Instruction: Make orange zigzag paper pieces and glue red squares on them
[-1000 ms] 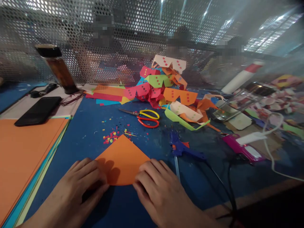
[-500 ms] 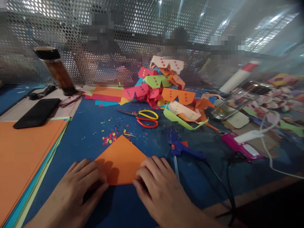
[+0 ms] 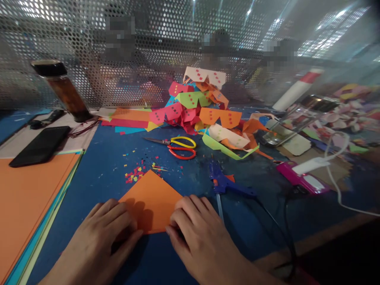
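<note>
Down at the near edge of the blue table [image 3: 190, 190], the folded orange paper [image 3: 151, 200] is pinned flat by left hand [image 3: 101, 233] and right hand [image 3: 192, 233], fingers spread; the thumbs have been drawn closer along the crease since a second ago.

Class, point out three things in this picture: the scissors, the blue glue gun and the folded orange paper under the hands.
scissors [image 3: 181, 147]: head view, on the yellow and red handles.
blue glue gun [image 3: 221, 183]: head view, on its body.
folded orange paper [image 3: 151, 196]: head view, on its bare middle.
</note>
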A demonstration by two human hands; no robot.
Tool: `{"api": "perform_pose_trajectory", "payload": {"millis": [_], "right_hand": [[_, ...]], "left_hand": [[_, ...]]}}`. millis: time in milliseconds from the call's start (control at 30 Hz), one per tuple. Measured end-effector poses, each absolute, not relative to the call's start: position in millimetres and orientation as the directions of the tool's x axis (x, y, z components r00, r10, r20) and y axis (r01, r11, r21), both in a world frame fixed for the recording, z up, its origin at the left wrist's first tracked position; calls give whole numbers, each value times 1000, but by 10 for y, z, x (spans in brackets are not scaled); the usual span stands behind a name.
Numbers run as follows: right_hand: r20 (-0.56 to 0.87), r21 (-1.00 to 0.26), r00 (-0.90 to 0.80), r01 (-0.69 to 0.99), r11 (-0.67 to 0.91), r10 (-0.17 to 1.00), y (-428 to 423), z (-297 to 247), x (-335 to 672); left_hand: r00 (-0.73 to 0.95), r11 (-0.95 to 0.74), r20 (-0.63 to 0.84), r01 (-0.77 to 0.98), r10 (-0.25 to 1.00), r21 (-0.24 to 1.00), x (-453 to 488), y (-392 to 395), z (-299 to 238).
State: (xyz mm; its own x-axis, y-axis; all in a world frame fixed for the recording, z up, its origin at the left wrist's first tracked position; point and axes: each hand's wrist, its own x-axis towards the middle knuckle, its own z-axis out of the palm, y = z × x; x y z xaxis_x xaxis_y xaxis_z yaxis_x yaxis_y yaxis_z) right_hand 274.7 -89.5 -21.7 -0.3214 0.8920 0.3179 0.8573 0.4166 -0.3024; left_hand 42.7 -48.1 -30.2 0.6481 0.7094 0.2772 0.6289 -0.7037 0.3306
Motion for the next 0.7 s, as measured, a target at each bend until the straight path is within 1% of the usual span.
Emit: {"api": "perform_pose_trajectory", "payload": {"millis": [167, 400, 600, 700], "right_hand": [[324, -330, -294, 856, 399, 899, -910, -216, 2760], [382, -328, -257, 860, 390, 888, -917, -261, 2821], [390, -324, -240, 868, 377, 889, -947, -271, 2891], [394, -320, -235, 871, 372, 889, -954, -269, 2903]], "left_hand": [[648, -707, 284, 642, 707, 296, 445, -484, -319], [697, -767, 325, 605, 640, 214, 416, -453, -357], [712, -803, 373, 550, 594, 229, 381, -435, -385], [712, -831, 435, 511, 552, 218, 399, -443, -385]]}}
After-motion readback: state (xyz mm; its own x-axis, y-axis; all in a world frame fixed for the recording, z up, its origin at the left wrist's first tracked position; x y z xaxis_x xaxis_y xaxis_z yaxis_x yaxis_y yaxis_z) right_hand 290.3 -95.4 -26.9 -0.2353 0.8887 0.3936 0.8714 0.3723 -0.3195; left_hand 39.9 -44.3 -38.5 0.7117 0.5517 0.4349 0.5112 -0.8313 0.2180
